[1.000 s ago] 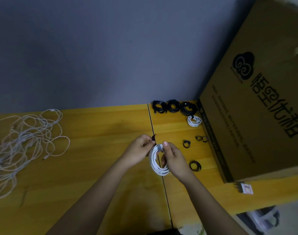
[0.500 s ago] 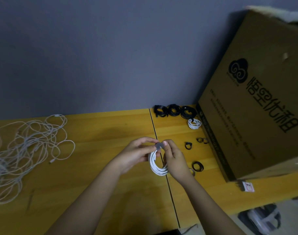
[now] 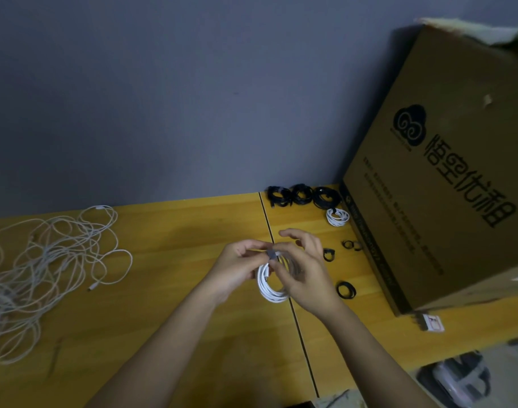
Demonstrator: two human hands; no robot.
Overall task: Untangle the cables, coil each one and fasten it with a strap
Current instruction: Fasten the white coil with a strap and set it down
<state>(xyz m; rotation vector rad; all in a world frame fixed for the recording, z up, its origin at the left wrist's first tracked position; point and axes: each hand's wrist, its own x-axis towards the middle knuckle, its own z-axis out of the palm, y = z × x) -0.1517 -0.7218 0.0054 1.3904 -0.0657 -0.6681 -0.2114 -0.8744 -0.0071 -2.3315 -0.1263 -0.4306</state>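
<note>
Above the yellow table's seam, both hands hold a coiled white cable (image 3: 270,287). My left hand (image 3: 237,267) pinches the coil's top, where a small dark strap (image 3: 271,254) wraps it. My right hand (image 3: 303,269) grips the coil from the right, thumb and fingers curled at the strap. A tangle of white cables (image 3: 37,269) lies spread on the left of the table. Three black strapped coils (image 3: 303,195) and one white strapped coil (image 3: 337,216) sit at the back by the box. Loose black straps (image 3: 346,290) (image 3: 328,254) (image 3: 351,245) lie right of my hands.
A big cardboard box (image 3: 446,178) stands on the right part of the table (image 3: 163,304), close to the straps. A small card (image 3: 433,322) lies in front of the box. A grey wall rises behind. A bag (image 3: 458,378) sits on the floor at lower right.
The hands have closed in on the top of the coil, and the dark strap now sits wrapped between the fingertips. The camera view has shifted slightly.
</note>
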